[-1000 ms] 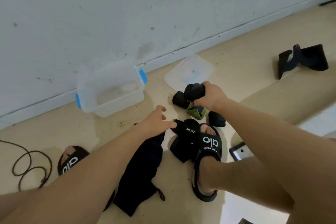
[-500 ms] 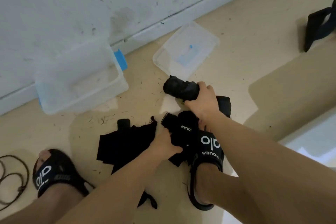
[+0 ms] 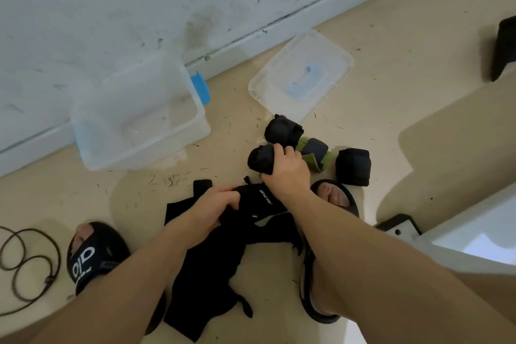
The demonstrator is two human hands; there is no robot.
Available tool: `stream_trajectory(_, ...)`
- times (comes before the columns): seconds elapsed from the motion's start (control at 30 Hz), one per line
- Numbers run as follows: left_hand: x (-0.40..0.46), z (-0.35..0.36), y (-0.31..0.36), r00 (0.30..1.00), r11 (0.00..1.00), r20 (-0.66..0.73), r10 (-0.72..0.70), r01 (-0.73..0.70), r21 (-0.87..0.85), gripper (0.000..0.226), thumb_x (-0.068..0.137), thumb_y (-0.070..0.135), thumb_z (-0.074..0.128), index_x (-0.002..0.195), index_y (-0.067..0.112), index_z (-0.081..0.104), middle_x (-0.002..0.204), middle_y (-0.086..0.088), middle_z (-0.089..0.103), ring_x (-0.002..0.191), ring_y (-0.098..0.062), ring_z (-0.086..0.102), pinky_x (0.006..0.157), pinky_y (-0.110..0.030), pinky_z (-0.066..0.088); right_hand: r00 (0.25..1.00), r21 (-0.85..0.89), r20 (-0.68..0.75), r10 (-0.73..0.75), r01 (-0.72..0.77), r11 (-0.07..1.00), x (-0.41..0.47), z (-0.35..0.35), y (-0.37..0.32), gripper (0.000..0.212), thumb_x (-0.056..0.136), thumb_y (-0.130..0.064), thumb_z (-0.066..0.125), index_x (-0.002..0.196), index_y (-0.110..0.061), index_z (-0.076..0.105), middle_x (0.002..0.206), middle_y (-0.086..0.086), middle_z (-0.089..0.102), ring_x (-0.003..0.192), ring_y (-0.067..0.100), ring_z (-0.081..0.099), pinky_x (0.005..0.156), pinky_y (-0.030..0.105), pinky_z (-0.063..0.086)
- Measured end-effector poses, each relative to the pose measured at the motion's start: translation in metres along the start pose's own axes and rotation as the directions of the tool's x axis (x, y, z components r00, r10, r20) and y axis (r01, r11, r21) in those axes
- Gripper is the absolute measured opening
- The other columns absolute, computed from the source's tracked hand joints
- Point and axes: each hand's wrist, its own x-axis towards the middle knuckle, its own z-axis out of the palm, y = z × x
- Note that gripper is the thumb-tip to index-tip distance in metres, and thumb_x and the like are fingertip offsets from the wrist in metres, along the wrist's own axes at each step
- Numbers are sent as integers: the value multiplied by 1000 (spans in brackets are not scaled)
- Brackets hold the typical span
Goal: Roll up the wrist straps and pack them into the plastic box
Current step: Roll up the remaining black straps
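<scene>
Rolled black fabric wrist strap [image 3: 261, 160] gripped in right hand [image 3: 287, 173], low over beige floor [image 3: 391, 70]. Loose black wrist straps [image 3: 212, 257] on floor between feet, clutched at top by left hand [image 3: 216, 204]. Three more rolls beside. Clear plastic box [image 3: 139, 117] against wall, apart; clear lid [image 3: 301, 75] nearby.

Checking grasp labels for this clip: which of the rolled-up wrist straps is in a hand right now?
The black roll nearest the plastic box, gripped by the right hand. The other three rolls lie untouched on the floor.
</scene>
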Motion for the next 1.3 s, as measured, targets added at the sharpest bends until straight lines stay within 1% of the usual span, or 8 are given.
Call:
stream_trajectory(0.23, -34, -32, -11, 999, 997, -45, 4, -8, -74, 26, 81, -5, 42, 80, 17, 56, 87, -10, 54, 66, -22, 57, 54, -28, 43, 990, 41, 71, 122, -125, 991, 5, -1, -5, 61, 93, -16, 68, 144, -6, 35, 138, 20, 36, 115, 41, 55, 91, 46, 53)
stream_trajectory(0.3, -46, -41, -15, 997, 996, -74, 29, -35, -86, 20, 73, 4, 49, 87, 12, 61, 92, -13, 55, 71, -25, 60, 54, -28, 47, 990, 7, 76, 122, -122, 992, 6, -4, -8, 62, 95, -16, 67, 146, -6, 33, 139, 19, 36, 114, 40, 58, 84, 44, 54)
stream_trajectory(0.4, -60, -53, -22, 994, 990, -83, 74, -83, -111, 56, 58, 13, 52, 111, -4, 62, 98, -16, 58, 81, -30, 63, 62, -33, 52, 993, -76, 52, 110, -106, 991, 1, -9, -15, 61, 96, -15, 64, 148, -9, 32, 138, 17, 37, 117, 38, 54, 74, 39, 47)
stream_trajectory(0.6, -95, -73, -30, 983, 959, -78, 165, -178, -222, 47, 52, 17, 56, 98, 7, 62, 84, -10, 60, 79, -28, 57, 68, -35, 45, 999, 44, -39, 14, -12, 999, -33, -12, -33, 39, 98, -15, 55, 136, -10, 48, 129, 14, 49, 113, 35, 55, 82, 41, 50)
stream_trajectory(0.83, -128, -76, -43, 975, 985, -182, 131, -149, -88, 18, 75, 4, 48, 90, 7, 58, 83, -9, 58, 74, -27, 59, 60, -32, 51, 866, -113, 450, -218, 298, 948, -86, 15, -58, 52, 97, -16, 58, 148, -20, 51, 140, 6, 50, 129, 31, 52, 107, 43, 48)
stream_trajectory(0.93, -130, -85, -59, 954, 987, -260, 152, -159, -6, 26, 84, 0, 52, 100, 14, 68, 96, -15, 65, 89, -33, 66, 78, -42, 55, 789, -277, 596, -148, 375, 885, -104, 35, -48, 55, 98, -10, 52, 152, -15, 45, 154, 6, 41, 131, 32, 47, 108, 45, 47)
stream_trajectory(1.17, -139, -93, -79, 863, 951, -401, 308, -295, 95, 32, 98, 5, 60, 119, 28, 58, 108, -1, 70, 94, -21, 70, 76, -31, 57, 899, -547, 433, 67, 203, 812, -115, 27, -25, 66, 100, -10, 50, 160, -1, 23, 169, 17, 5, 145, 40, 31, 106, 45, 47)
stream_trajectory(1.3, -143, -99, -76, 827, 942, -454, 332, -313, 118, 30, 99, 4, 60, 119, 25, 53, 107, -2, 69, 90, -17, 69, 68, -25, 52, 929, -474, 368, -31, 216, 854, -106, 7, -31, 52, 97, -10, 51, 147, -4, 40, 150, 19, 37, 131, 37, 45, 101, 43, 51)
